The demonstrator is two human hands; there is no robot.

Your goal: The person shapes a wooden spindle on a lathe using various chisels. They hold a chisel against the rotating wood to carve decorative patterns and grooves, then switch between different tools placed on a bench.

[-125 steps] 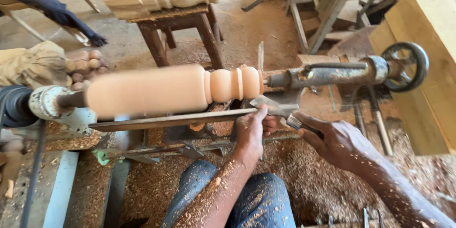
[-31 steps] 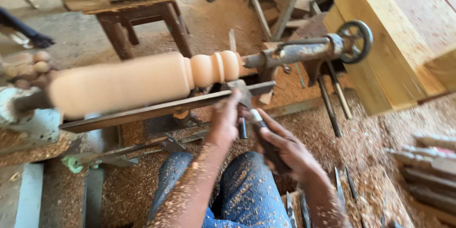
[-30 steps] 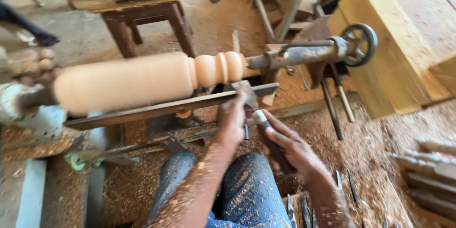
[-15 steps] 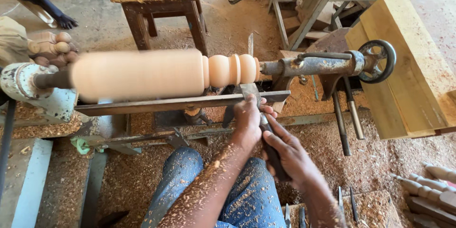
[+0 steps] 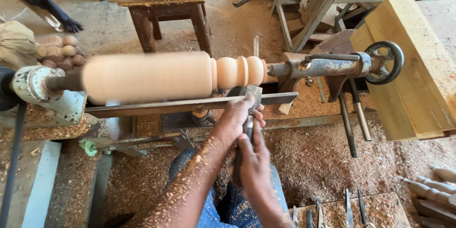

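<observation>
A pale wooden workpiece (image 5: 156, 76) spins blurred on a lathe, thick and plain at the left, with turned beads (image 5: 240, 70) at its right end. A flat steel tool rest (image 5: 190, 105) runs below it. My left hand (image 5: 237, 118) lies over the blade of a chisel (image 5: 251, 96), whose tip rests on the bar under the beads. My right hand (image 5: 254, 166) grips the chisel's handle closer to my body. Wood chips cover my left forearm.
The tailstock with its handwheel (image 5: 385, 61) holds the piece's right end, the headstock (image 5: 40, 90) the left. A stool (image 5: 166, 19) bears turned balusters. A timber block (image 5: 413, 66) stands at right. Several chisels (image 5: 327, 209) lie in sawdust by my knees.
Both hands have come together on the chisel and brought it up onto the tool rest under the beads. The view has shifted around the lathe.
</observation>
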